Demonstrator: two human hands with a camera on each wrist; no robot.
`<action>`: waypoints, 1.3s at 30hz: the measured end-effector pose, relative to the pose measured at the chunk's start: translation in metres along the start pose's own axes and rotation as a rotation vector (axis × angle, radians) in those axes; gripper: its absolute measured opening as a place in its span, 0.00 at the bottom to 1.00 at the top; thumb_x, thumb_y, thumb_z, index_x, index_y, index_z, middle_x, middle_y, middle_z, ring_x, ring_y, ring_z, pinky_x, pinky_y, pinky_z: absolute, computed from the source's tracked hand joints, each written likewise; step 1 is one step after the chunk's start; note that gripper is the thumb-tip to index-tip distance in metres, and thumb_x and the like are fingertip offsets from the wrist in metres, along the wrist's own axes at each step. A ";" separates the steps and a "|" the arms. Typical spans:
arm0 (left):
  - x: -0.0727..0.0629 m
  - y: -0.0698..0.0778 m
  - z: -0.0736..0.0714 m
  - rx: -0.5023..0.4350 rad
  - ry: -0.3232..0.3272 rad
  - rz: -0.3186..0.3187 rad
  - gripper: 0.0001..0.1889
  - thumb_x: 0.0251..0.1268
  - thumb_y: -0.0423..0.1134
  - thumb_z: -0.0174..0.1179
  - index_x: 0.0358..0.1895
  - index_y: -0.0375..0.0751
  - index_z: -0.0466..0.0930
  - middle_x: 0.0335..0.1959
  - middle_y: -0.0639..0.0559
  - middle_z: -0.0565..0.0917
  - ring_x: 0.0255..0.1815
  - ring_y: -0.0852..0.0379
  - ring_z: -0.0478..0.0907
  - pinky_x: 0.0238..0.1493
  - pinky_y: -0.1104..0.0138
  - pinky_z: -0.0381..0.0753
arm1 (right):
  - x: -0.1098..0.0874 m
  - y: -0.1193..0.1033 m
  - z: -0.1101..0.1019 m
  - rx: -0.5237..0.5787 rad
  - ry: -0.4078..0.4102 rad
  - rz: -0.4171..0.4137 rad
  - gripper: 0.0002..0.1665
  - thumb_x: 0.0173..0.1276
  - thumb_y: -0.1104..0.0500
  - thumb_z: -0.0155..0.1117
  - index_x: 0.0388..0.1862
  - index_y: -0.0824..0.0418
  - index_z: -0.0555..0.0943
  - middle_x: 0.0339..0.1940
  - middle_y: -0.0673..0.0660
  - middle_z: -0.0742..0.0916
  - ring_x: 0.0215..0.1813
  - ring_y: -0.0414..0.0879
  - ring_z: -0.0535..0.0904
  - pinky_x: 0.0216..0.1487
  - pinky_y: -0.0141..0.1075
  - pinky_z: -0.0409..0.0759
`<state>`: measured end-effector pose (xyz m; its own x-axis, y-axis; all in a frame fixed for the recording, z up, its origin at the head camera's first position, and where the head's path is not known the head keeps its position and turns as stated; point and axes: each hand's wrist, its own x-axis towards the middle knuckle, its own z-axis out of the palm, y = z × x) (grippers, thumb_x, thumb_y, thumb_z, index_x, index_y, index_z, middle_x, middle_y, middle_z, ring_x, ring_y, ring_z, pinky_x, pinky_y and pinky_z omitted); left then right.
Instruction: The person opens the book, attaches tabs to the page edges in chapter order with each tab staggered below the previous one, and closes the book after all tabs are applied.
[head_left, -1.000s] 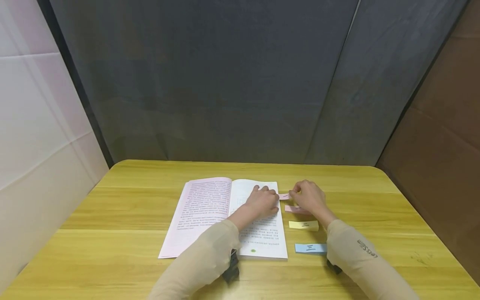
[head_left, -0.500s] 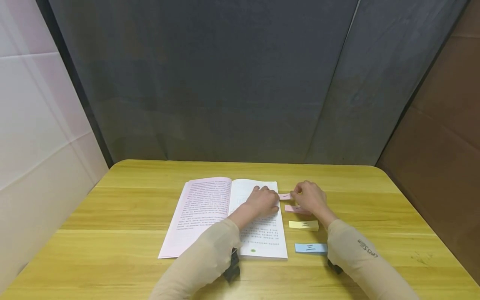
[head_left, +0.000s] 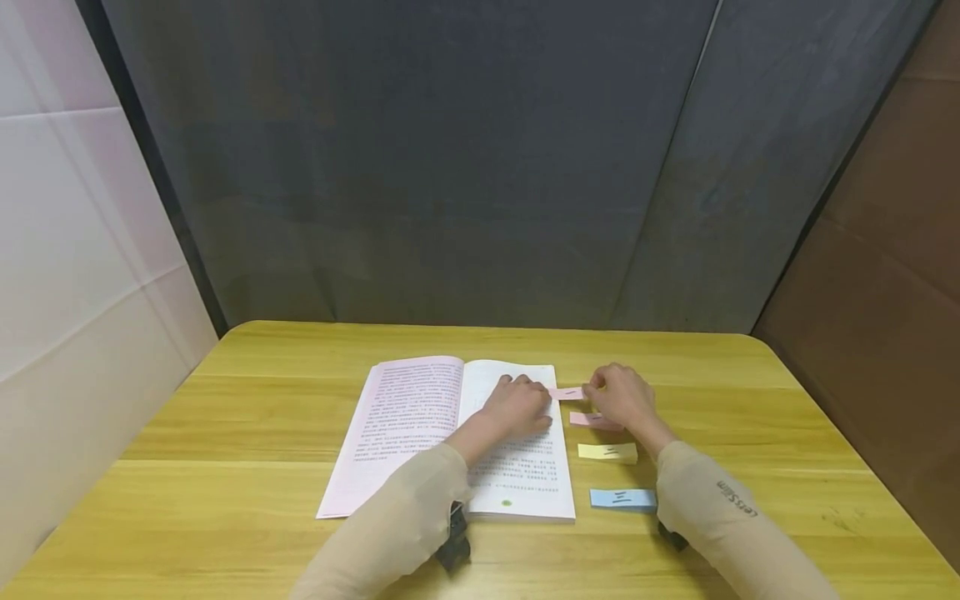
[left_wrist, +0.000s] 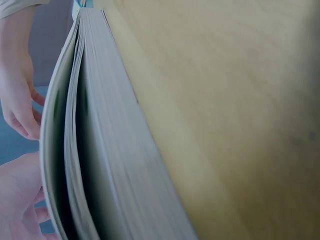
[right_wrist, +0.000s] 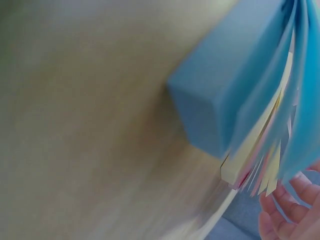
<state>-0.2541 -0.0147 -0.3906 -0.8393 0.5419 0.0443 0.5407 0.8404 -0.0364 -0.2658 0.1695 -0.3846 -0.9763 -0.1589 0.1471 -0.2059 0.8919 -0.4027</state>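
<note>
An open book (head_left: 525,479) lies on the table, text on both pages. My left hand (head_left: 516,408) rests on its right page with fingers spread loosely near the outer edge. Just beyond that edge, my right hand (head_left: 621,394) pinches the right end of a pink sticky note (head_left: 567,393) bearing a short dark stroke. The note's left end overlaps the page margin by the left fingertips. Below the right hand lies a pink sticky note pad (head_left: 594,420), partly covered by it. In the left wrist view, the book's page edges (left_wrist: 117,130) fan slightly apart beside the left hand (left_wrist: 22,195).
A yellow sticky note pad (head_left: 607,452) and a blue sticky note pad (head_left: 622,499), both marked with strokes, lie in a column right of the book. In the right wrist view, the blue pad's leaves curl upward. The wooden table (head_left: 225,500) ends at a dark curtain (head_left: 450,167).
My left hand has shifted slightly left, away from the page edge, uncovering the pink sticky note's left end. The right hand has barely moved and still pinches the note.
</note>
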 end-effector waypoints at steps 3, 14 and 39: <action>-0.001 -0.001 0.000 -0.013 0.003 0.000 0.20 0.57 0.52 0.54 0.50 0.48 0.76 0.48 0.55 0.76 0.50 0.55 0.69 0.51 0.57 0.63 | 0.000 0.000 0.000 0.001 0.003 -0.001 0.09 0.57 0.53 0.58 0.24 0.56 0.79 0.31 0.53 0.78 0.26 0.46 0.69 0.21 0.37 0.66; 0.000 -0.003 0.001 -0.093 -0.001 -0.016 0.20 0.56 0.51 0.55 0.51 0.46 0.76 0.49 0.54 0.76 0.49 0.54 0.69 0.50 0.57 0.64 | 0.002 0.001 0.000 -0.013 0.000 0.005 0.09 0.57 0.53 0.58 0.23 0.56 0.79 0.29 0.52 0.78 0.26 0.46 0.69 0.22 0.37 0.65; -0.096 -0.014 -0.028 -0.035 0.121 0.147 0.24 0.55 0.55 0.54 0.53 0.48 0.74 0.52 0.51 0.74 0.52 0.53 0.68 0.50 0.55 0.65 | -0.027 -0.010 -0.027 -0.021 0.409 -0.452 0.09 0.55 0.55 0.60 0.32 0.59 0.80 0.36 0.54 0.81 0.41 0.51 0.73 0.39 0.45 0.71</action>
<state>-0.1793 -0.0779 -0.3669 -0.7393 0.6539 0.1606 0.6604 0.7507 -0.0169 -0.2360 0.1767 -0.3598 -0.6866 -0.3519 0.6362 -0.5885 0.7828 -0.2022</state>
